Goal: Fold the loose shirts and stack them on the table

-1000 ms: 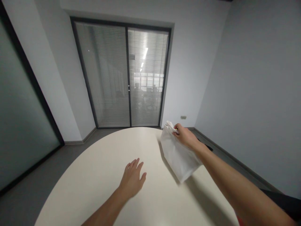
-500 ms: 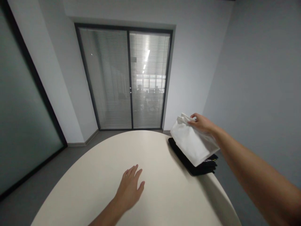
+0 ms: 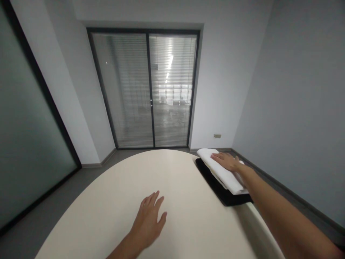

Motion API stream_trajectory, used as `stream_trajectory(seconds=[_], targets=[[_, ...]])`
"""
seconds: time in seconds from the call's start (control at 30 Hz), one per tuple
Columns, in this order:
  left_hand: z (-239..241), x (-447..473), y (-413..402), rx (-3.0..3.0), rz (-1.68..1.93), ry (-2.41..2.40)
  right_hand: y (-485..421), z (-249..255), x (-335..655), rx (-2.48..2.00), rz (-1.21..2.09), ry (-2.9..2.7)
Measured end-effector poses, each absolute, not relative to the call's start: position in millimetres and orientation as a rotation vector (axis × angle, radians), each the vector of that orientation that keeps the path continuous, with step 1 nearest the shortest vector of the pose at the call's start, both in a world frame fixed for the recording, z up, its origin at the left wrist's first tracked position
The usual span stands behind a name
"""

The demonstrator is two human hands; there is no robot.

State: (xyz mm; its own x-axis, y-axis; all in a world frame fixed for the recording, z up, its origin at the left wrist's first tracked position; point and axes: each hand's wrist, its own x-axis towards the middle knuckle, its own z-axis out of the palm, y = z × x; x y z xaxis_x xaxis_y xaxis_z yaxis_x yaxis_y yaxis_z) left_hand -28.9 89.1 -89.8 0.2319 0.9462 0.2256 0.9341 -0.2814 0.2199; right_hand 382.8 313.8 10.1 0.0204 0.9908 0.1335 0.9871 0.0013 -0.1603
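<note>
A folded white cloth (image 3: 219,172) lies on top of a folded black cloth (image 3: 218,187) at the right edge of the round cream table (image 3: 113,201). My right hand (image 3: 225,161) rests flat on the white cloth, fingers stretched out. Palm down on the tabletop near the middle lies my left hand (image 3: 149,223), its fingers spread and nothing in it.
Glass doors with blinds (image 3: 147,90) stand behind the table. A dark glass partition (image 3: 24,136) runs along the left, a grey wall (image 3: 296,100) along the right. A wall socket (image 3: 217,136) sits low near the corner.
My right hand carried the white cloth up and to the right, then laid it flat on the black cloth and opened. The left hand has stayed in place.
</note>
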Motion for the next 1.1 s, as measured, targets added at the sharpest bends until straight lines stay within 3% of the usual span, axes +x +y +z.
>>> stream_trajectory(seconds=[0.17, 0.43, 0.7, 0.87, 1.1], targets=[[-90, -27, 90, 2.429, 0.505, 1.851, 307, -12, 368, -2.144, 0.266, -2.055], [-80, -25, 86, 2.419, 0.525, 1.842, 298, -6, 362, -2.149, 0.059, -2.06], [-76, -34, 98, 2.461, 0.691, 1.791, 221, 38, 275, -1.408, -0.054, -2.027], [-82, -37, 101, 2.444, 0.729, 1.847, 154, -5, 211, -1.313, 0.031, -2.185], [-79, -38, 94, 2.373, 0.403, 1.865, 115, -64, 203, -1.536, 0.393, -2.445]])
